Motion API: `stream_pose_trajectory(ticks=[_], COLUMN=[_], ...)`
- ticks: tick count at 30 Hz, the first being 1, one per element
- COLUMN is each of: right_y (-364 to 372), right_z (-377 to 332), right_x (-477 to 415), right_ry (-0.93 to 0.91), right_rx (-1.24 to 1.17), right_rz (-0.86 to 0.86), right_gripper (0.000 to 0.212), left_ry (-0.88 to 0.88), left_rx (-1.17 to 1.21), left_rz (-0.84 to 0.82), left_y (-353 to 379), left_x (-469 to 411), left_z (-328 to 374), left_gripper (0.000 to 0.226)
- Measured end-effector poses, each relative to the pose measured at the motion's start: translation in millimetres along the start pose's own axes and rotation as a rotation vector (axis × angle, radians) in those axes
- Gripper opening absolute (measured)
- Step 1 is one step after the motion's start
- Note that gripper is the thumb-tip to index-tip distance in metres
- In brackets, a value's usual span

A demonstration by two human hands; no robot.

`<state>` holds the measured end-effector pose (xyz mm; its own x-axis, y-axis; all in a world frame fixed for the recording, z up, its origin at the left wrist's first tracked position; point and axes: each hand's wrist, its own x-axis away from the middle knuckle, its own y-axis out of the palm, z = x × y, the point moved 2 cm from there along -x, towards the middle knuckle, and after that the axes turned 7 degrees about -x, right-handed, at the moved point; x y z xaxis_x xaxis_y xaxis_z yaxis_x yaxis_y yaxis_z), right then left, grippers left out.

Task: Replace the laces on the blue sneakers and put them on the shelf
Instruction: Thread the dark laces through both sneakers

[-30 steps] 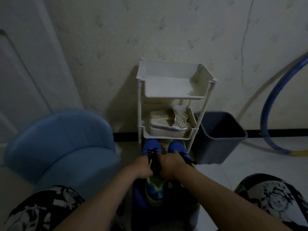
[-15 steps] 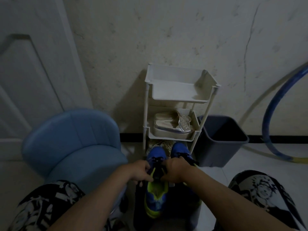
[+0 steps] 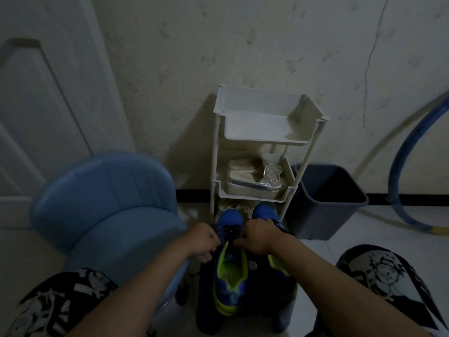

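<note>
Two blue sneakers with lime-green lining stand side by side on a dark stool in front of me. The left sneaker [image 3: 229, 271] shows its open mouth and dark laces. The right sneaker [image 3: 263, 211] is mostly hidden under my right arm. My left hand [image 3: 202, 242] and my right hand [image 3: 257, 235] are curled at either side of the left sneaker's lacing, each pinching the lace. The white three-tier shelf [image 3: 267, 139] stands just beyond against the wall, its top tray bare.
Silver sandals [image 3: 255, 181] fill the shelf's middle tier. A dark bin [image 3: 328, 203] stands to the right of the shelf. A blue padded chair [image 3: 107, 203] is on the left. A blue hoop [image 3: 401, 171] leans on the wall at right. My knees frame the bottom corners.
My hands have drawn slightly apart at the lacing of the left sneaker. The view has shifted, so the shelf and the sneakers sit a little further right and lower.
</note>
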<state>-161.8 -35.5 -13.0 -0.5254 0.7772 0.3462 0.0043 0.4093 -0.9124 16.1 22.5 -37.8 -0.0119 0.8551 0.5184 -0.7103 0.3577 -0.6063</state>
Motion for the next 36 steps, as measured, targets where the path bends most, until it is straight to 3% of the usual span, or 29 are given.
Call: stream_pose_trajectory(ticks=[6, 10, 17, 23, 30, 36], right_y=[2, 4, 11, 20, 25, 22], right_z=[10, 10, 14, 17, 12, 16], right_x=[-11, -11, -5, -1, -4, -7], right_ry=[-0.062, -0.093, -0.129, -0.074, -0.155, -0.081], right_rx=[-0.078, -0.096, -0.079, -0.103, -0.164, -0.272], right_rz=[-0.003, 0.046, 0.124, 0.246, 0.276, 0.212], right_gripper=[0.022, 0.02, 0.021, 0.026, 0.023, 0.022], left_ry=[0.111, 0.239, 0.369, 0.266, 0.45, 0.269], left_rx=[-0.03, -0.178, -0.34, -0.338, -0.301, -0.12], left_rz=[0.117, 0.232, 0.237, 0.228, 0.302, 0.232], left_y=[8, 8, 9, 10, 16, 18], left_x=[-15, -19, -19, -25, -16, -23], left_z=[0, 7, 9, -2, 5, -3], left_gripper=[0.011, 0.01, 0.01, 0.029, 0.014, 0.027])
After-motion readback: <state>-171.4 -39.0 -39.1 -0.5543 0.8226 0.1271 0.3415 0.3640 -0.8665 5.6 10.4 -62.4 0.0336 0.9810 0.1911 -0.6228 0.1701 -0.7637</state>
